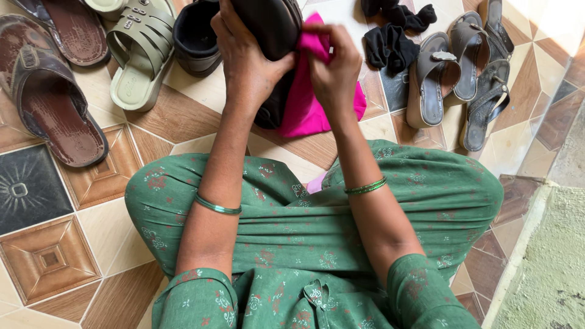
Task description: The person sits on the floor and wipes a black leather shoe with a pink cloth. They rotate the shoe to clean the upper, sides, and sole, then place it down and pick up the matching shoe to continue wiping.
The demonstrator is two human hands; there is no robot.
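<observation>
A: Nearest us we see our own lap, green printed cloth (317, 225) stretched over crossed legs, and 2 forearms rising from it, each with a thin green bangle at the wrist.

B: And the hands?

A: Our left hand (247, 58) is closed around a dark shoe (274, 30), thumb on its right side, fingers wrapped behind where we cannot see them. The shoe is lifted off the floor, sole toward us, its toe pointing down toward our knees.

B: The right?

A: Our right hand (334, 67) is bunched shut, pinching a pink rag (304, 109) against the shoe's right edge. The rag hangs down from that grip over the tiles, just right of the shoe.

B: So the shoe sits between both hands?

A: Yes, upper middle of what we see, touching both hands and the rag.

B: What lies beyond?

A: To the left, a brown sandal (52, 97) flat on the patterned tile floor (49, 256), with another brown one above it at the top edge. Next to them an olive strapped sandal (137, 58), and just beside the left hand a second dark shoe (195, 36), opening up. To the right, black socks (390, 36) in a heap, then 3 or 4 grey sandals (463, 67) lying partly over each other. Far right, a rough green surface (548, 268) borders the tiles.
</observation>
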